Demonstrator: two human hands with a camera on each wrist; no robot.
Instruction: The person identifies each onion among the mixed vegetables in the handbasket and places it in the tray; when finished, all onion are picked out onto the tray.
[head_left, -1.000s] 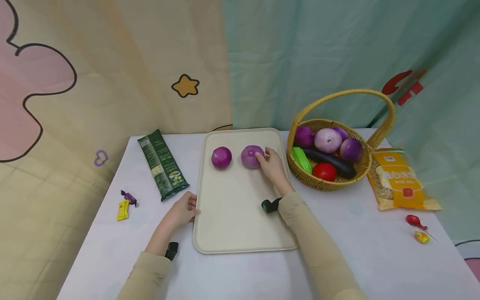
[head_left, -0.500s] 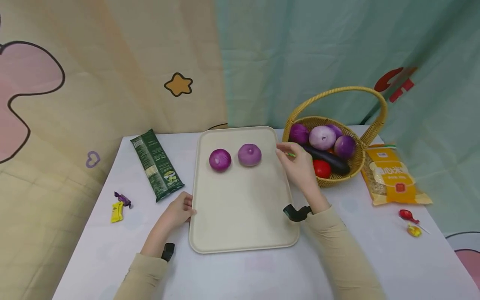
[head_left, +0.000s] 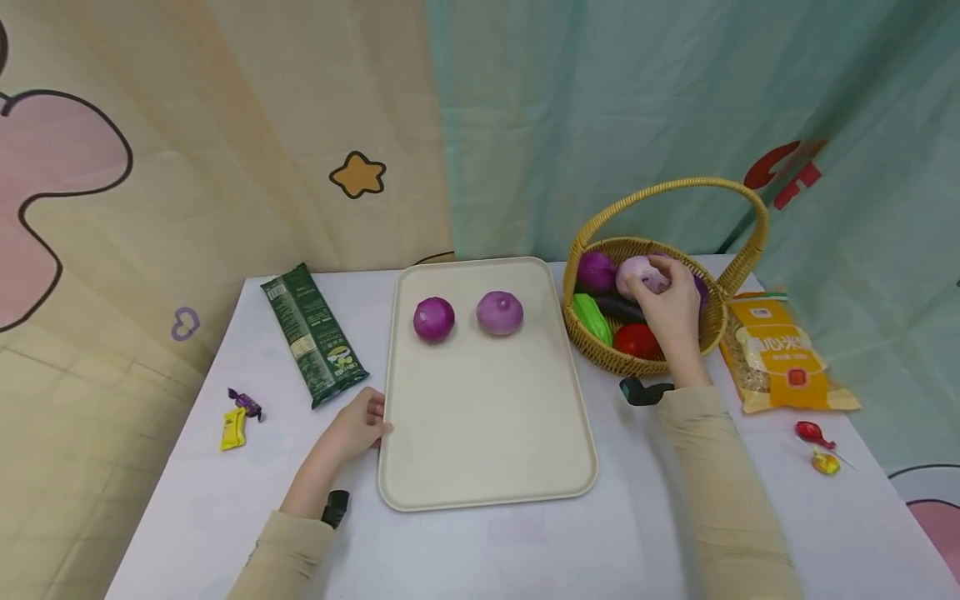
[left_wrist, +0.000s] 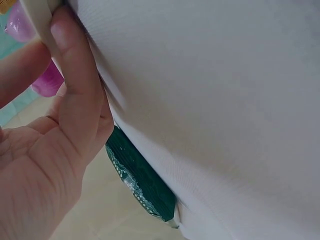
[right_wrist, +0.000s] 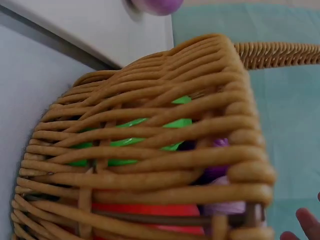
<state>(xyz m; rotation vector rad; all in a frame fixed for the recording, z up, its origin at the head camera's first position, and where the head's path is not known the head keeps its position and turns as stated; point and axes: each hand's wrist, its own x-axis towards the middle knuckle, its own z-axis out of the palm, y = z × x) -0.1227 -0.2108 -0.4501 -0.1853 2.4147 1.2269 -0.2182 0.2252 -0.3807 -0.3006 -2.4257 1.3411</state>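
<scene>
My left hand [head_left: 358,423] pinches the left rim of a cream tray [head_left: 487,433]; in the left wrist view its thumb and fingers [left_wrist: 75,60] meet at the tray's edge. On the tray's far part lie a dark purple onion [head_left: 434,320] and a lighter purple onion [head_left: 499,313], apart from each other. My right hand [head_left: 673,308] reaches into a wicker basket [head_left: 611,360], thumb and fingers spread over a pale purple onion [head_left: 636,271]. In the right wrist view its fingertips [right_wrist: 307,222] show above the rim, and the basket's weave covers much of the contents.
The basket also holds another purple onion [head_left: 596,272], an eggplant [head_left: 618,308], a green vegetable [head_left: 592,318] and a tomato [head_left: 636,341]. A grain bag [head_left: 787,358] and wrapped candies [head_left: 812,433] lie right; a green packet [head_left: 315,337] and candies [head_left: 234,428] lie left.
My right hand has let go of the lighter onion on the tray and moved right, over the pale onion in the basket. The left hand stays at the tray's rim.
</scene>
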